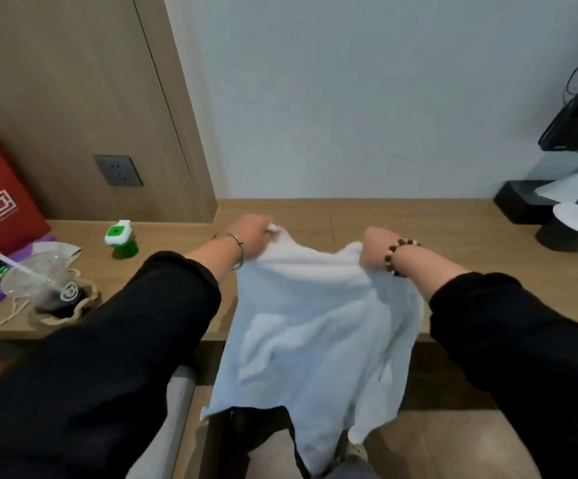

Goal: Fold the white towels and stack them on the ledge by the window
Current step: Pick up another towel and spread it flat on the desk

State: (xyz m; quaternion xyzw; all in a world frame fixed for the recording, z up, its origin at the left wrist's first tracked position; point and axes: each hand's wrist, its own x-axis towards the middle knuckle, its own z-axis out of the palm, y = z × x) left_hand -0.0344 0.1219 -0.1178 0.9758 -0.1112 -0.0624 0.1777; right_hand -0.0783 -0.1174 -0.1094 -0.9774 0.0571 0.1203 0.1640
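Both the left hand (251, 238) and right hand (375, 247) pinch the top corners of one white towel (315, 326), draped over the wooden ledge (453, 243) edge, apparently spreading it before the first fold, which needs the corners brought together evenly

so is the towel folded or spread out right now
Spread out, not folded. The towel hangs as one loose sheet over the edge of the ledge, its top corners pinched by the left grip and the right grip.

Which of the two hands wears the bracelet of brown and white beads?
The right hand wears the beaded bracelet and grips one top corner of the white towel; the left hand has a thin silver bangle and grips the other corner.
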